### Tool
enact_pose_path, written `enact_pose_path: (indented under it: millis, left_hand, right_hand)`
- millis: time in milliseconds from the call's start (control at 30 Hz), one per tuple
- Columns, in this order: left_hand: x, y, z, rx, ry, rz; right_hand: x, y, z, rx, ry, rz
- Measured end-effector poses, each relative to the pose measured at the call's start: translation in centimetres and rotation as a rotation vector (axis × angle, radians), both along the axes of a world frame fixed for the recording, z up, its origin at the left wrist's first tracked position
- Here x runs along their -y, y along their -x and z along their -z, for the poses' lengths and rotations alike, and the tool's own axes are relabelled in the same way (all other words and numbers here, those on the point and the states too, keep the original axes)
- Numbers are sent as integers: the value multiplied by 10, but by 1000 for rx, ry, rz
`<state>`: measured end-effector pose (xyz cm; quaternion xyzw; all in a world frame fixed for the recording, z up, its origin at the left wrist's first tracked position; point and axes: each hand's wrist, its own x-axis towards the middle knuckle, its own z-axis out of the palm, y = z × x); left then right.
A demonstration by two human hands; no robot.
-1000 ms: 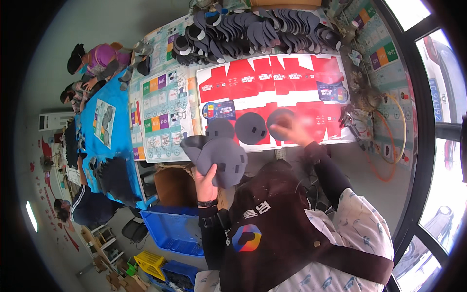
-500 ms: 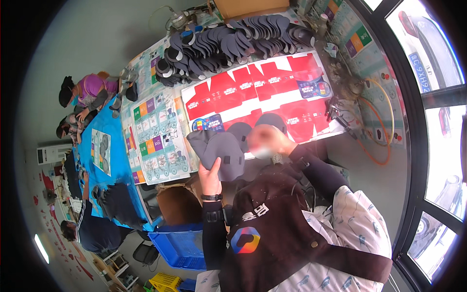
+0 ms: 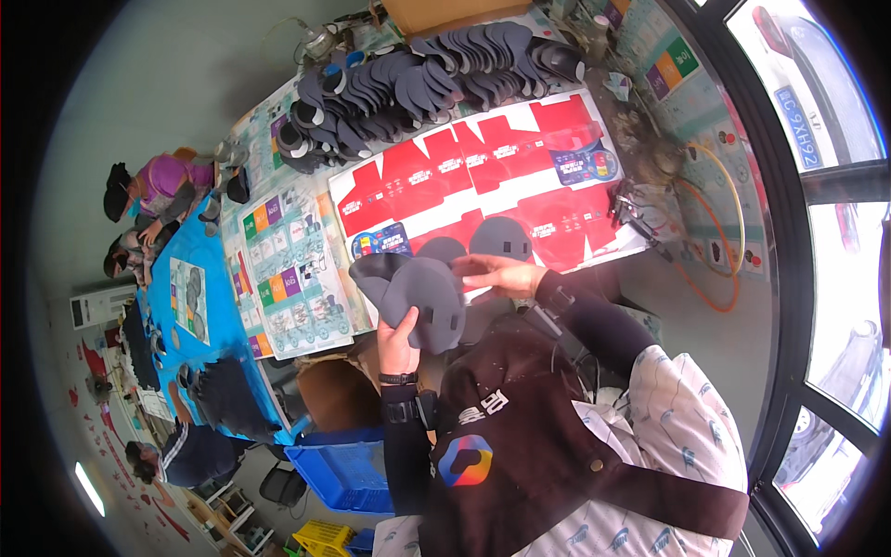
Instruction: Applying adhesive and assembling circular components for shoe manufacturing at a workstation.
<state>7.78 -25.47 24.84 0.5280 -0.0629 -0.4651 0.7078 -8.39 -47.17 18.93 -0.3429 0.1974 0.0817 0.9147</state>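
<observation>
At the near edge of the red-and-white sheet [image 3: 557, 209], your left hand [image 3: 399, 350] clasps overlapping dark-grey rounded pieces [image 3: 422, 299]; your right hand [image 3: 508, 276] points leftward at their upper-right rim, its grip indeterminable. A grey disc [image 3: 495, 234] lies just beyond this nearer hand.

I had the left forearm [image 3: 406, 464] near vertical from below, dark-sleeved, wrist roughly straight, left hand [image 3: 399, 347] raised in a grip, thumb up in front, other fingers mostly hidden. My right forearm [image 3: 603, 323], also dark-sleeved, slanted up and leftward from a bent elbow, wrist close to in line. Right hand [image 3: 506, 276] reached left, fingers extended, near the left hand but apart; couldn't tell from my feed whether fingertips pinched.
</observation>
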Motion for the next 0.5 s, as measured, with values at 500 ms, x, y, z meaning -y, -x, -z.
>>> enact_pose_path:
  millis: [500]
  left_hand:
    - [31,26,1,-135,104,37]
  right_hand:
    - [13,31,7,42,-218,156]
